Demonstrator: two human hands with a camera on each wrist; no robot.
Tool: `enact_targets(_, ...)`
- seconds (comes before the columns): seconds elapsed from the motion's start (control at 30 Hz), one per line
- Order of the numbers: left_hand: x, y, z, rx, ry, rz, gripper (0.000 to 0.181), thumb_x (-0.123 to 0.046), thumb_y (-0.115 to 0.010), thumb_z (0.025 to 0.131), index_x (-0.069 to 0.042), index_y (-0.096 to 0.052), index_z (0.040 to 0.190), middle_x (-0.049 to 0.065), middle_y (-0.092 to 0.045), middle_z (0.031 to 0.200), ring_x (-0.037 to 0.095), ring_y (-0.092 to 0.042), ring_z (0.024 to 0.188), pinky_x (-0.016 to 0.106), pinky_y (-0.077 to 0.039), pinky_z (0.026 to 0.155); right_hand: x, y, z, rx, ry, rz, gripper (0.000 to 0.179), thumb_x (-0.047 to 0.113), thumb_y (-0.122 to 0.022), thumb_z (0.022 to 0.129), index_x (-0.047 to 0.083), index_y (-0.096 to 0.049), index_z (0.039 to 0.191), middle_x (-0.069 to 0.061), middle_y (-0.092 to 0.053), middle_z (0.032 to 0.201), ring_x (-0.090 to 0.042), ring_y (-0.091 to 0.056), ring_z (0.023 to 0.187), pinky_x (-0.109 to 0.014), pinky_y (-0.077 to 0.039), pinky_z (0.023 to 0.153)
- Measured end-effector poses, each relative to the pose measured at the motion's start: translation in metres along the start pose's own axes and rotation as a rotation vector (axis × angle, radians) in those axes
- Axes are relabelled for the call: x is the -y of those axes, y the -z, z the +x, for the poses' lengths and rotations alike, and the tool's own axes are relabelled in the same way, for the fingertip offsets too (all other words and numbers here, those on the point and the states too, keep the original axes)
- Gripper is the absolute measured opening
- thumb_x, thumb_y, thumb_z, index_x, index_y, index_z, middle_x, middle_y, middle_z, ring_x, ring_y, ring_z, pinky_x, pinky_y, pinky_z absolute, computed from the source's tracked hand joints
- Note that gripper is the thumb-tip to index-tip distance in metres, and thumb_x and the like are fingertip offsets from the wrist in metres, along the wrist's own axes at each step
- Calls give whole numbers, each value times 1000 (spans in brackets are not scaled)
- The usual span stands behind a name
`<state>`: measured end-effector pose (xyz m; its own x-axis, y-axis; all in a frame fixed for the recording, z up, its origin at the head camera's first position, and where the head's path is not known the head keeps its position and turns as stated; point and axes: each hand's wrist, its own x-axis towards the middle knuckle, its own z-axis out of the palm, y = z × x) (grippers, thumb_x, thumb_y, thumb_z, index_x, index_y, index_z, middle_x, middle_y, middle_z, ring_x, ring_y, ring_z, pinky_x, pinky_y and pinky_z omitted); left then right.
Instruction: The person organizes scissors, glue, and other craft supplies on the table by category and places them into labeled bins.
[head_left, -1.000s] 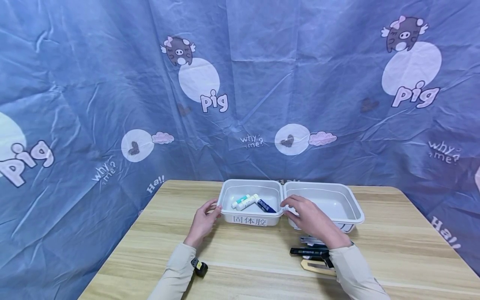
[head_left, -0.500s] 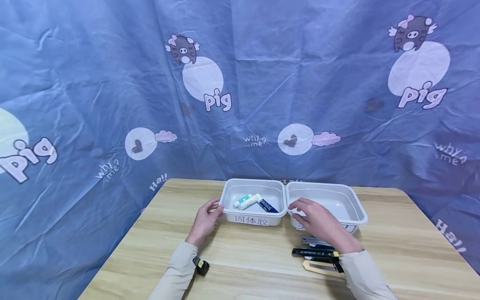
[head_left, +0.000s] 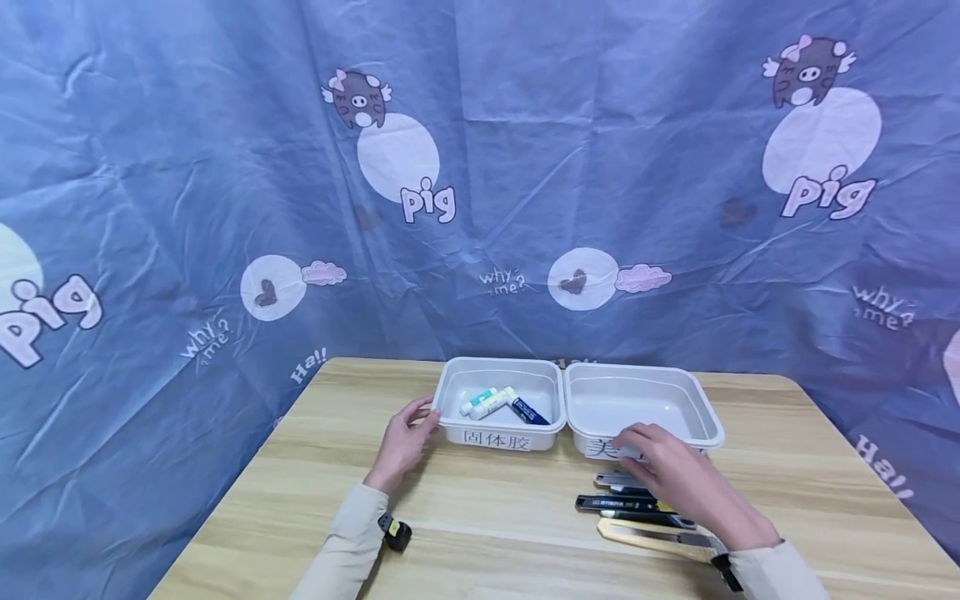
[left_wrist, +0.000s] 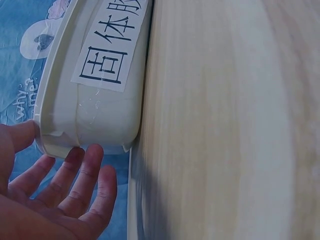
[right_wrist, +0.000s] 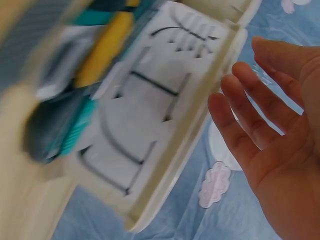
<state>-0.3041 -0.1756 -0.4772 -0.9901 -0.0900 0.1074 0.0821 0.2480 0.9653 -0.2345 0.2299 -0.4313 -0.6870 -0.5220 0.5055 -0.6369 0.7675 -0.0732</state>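
Observation:
My left hand (head_left: 405, 440) holds the left end of a white plastic box (head_left: 542, 440), its thumb on the rim and its fingers against the outer wall. Inside lie a teal-and-white glue stick (head_left: 477, 402), a white glue stick (head_left: 493, 402) and a dark blue tube (head_left: 529, 412). My right hand (head_left: 667, 471) hovers at the front rim of a second white box (head_left: 630, 404), with relaxed fingers and nothing in them. Below it on the table are several utility knives, among them a black one (head_left: 613, 502) and a yellow one (head_left: 652, 537).
Both boxes stand side by side at the back of the wooden table (head_left: 487, 525), close to a blue printed curtain (head_left: 465, 317). Paper labels with Chinese writing, one on the left box (head_left: 495, 440) and one on the right (right_wrist: 155, 85), face the front.
My right hand has moved from between the two boxes rightward and toward me, uncovering part of the right label and more of the knives. The left hand stays at its box.

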Motion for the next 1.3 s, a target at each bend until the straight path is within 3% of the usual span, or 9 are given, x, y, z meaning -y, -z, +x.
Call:
enact_targets(0.07,0,1,-2,-3,-14,0,43,-18,-65,102,0,-58,140,23,-69,122,35,-71,96,30,-56,69,-2,-2,-8,-10,20,-9,27,7,-86,79,17,-75,102,8,-70,101,-13,-68,92,-34,-60,74)
enact_targets(0.23,-19,0,-12,2,-13,-1,43,-11,-63,102,6,-55,140,29,-67,121,45,-68,98,32,-56,66,-10,-4,-30,-60,80,-39,33,6,-90,72,17,-75,100,8,-69,98,-10,-66,88,-32,-58,70)
enact_targets(0.57,-27,-1,-16,-3,-11,2,41,-8,-62,102,8,-54,139,31,-66,120,49,-67,100,37,-58,73,-10,2,-77,-15,15,-83,32,17,-91,73,25,-72,98,15,-64,98,-3,-61,86,-29,-55,67)
enact_targets(0.67,-20,-2,-11,1,-2,-5,42,-9,-62,102,7,-55,140,31,-66,121,48,-67,100,37,-58,73,-10,5,-89,50,-30,-82,28,21,-89,76,27,-73,98,17,-63,98,-3,-60,86,-29,-56,67)
enact_targets(0.8,-5,-1,-4,-10,0,-6,44,-14,-64,102,3,-56,141,27,-68,121,41,-70,97,31,-56,68,-10,10,-96,236,-136,-45,18,36,-80,88,28,-73,103,15,-63,103,-5,-60,90,-32,-58,70)
enact_targets(0.9,0,0,-2,-15,0,-11,44,-16,-66,101,1,-57,141,24,-69,120,37,-71,94,29,-55,66,-12,13,-99,345,-175,-11,22,46,-73,93,29,-73,107,15,-63,107,-4,-58,92,-33,-58,73)
enact_targets(1.17,0,0,-2,2,-2,-30,44,-16,-65,102,2,-56,142,26,-68,123,38,-71,97,32,-58,73,-18,15,-102,434,-151,81,39,56,-68,93,23,-72,113,11,-63,108,5,-46,84,-26,-51,62)
enact_targets(1.3,-5,-1,-4,10,2,-31,44,-12,-62,103,4,-53,142,29,-66,125,41,-70,100,41,-59,82,-19,14,-103,439,-129,76,35,55,-71,91,27,-71,111,11,-62,108,3,-49,87,-27,-52,64)
